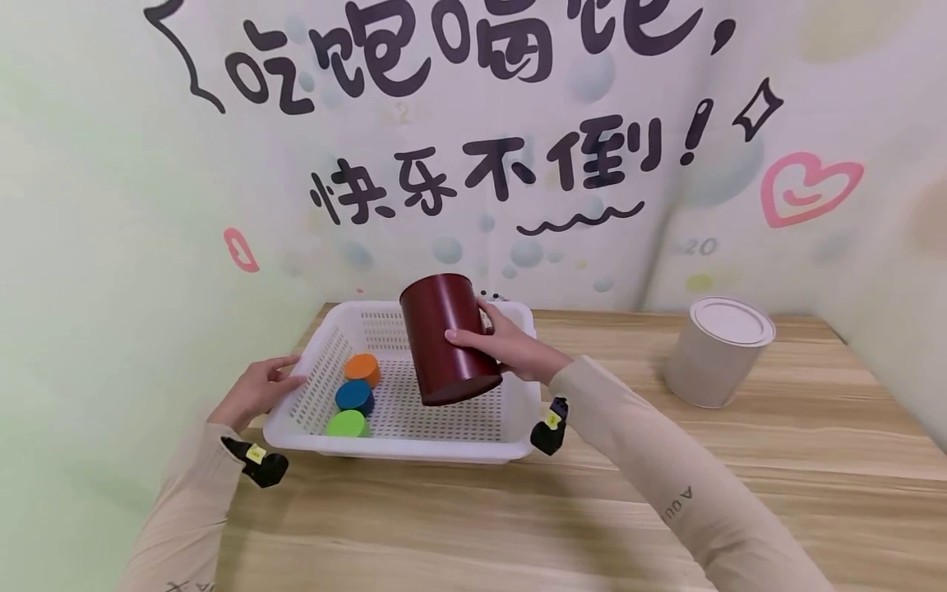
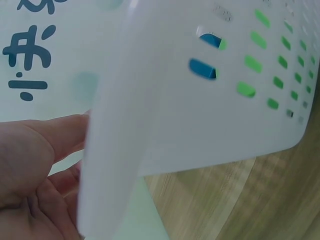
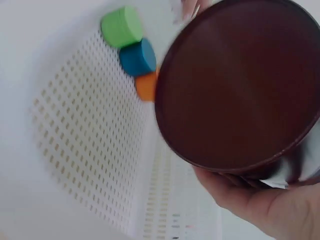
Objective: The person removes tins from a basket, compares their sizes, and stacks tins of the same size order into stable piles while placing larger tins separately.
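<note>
My right hand [image 1: 510, 341] grips a dark red canister [image 1: 444, 337] from its right side, with the thumb across its front. The canister is tilted above the white perforated basket [image 1: 403, 446]. Its flat end [image 3: 240, 85] fills much of the right wrist view; part of the fingers is hidden behind it. At the basket's left rim, my left hand [image 1: 259, 390] holds the edge between thumb and fingers. Inside, along the left side, lie an orange cylinder [image 1: 363, 370], a blue cylinder [image 1: 355, 396] and a green cylinder [image 1: 348, 424].
A pale can with a lid [image 1: 719, 352] stands on the wooden table [image 1: 629, 501] to the right. Behind the table hangs a printed cloth backdrop [image 1: 473, 222], and a pale green wall [image 1: 111, 288] stands close on the left.
</note>
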Motion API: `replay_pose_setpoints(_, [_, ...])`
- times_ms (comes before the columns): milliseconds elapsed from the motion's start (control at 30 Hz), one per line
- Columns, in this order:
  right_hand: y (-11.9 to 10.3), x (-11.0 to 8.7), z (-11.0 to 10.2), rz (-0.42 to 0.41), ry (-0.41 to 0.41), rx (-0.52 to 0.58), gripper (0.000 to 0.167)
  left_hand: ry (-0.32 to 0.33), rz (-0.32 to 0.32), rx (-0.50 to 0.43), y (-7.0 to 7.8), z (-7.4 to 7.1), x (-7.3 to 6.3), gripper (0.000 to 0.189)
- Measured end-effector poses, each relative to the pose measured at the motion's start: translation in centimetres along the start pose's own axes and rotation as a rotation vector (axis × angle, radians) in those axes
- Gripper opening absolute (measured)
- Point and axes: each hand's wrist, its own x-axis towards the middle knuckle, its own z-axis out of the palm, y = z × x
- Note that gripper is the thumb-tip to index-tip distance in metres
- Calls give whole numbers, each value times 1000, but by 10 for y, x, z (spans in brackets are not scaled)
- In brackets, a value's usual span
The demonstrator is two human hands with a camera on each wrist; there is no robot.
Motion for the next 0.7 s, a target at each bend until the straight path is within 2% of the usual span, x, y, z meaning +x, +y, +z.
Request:
replay_pose_setpoints(433, [1, -52, -26, -157, 147, 181, 80, -10, 2, 10, -1, -4, 1, 60])
replay_pose_setpoints(500, [3, -59, -33, -189, 194, 162, 80, -12, 3, 8, -1, -4, 1, 60])
replay_pose_setpoints(700, [19, -85, -57, -262, 376, 14, 85, -15, -4, -3, -2, -1, 3, 60])
